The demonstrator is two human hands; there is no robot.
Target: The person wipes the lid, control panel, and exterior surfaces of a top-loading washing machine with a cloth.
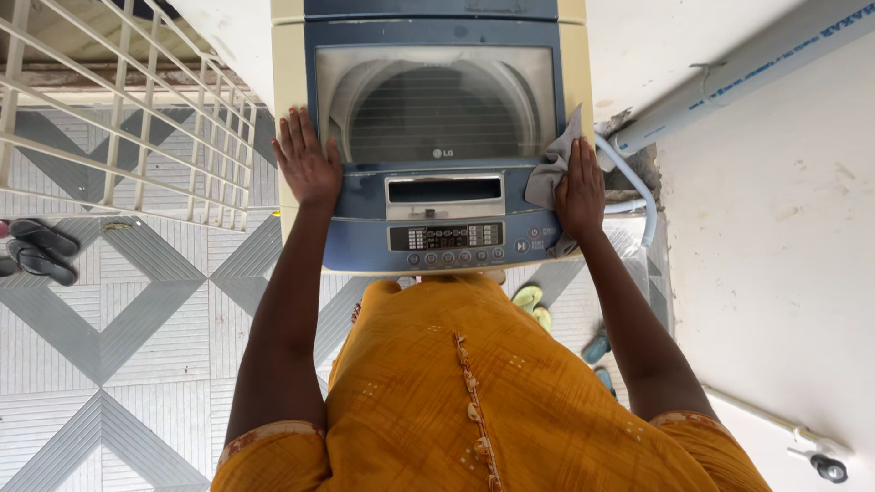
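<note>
Left hand point(306, 164): laid flat and unclenched on the washing machine point(437, 137) lid, nothing grasped.
Right hand point(580, 193): grey cloth point(552, 169) pressed on the lid's right edge.
Risk: control panel point(447, 239) buttons could be pressed by a slipping cloth.
Hose point(633, 187): possibly snagged; connection poorly seen.

A home's tiled landing: washing machine point(437, 137), stair railing point(137, 109), sandals point(41, 248) lying about.

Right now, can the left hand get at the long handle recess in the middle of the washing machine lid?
Probably yes. The left hand lies flat on the lid's left edge, and the handle recess sits just beside it with nothing between them. The right hand presses a grey cloth on the other side.
</note>
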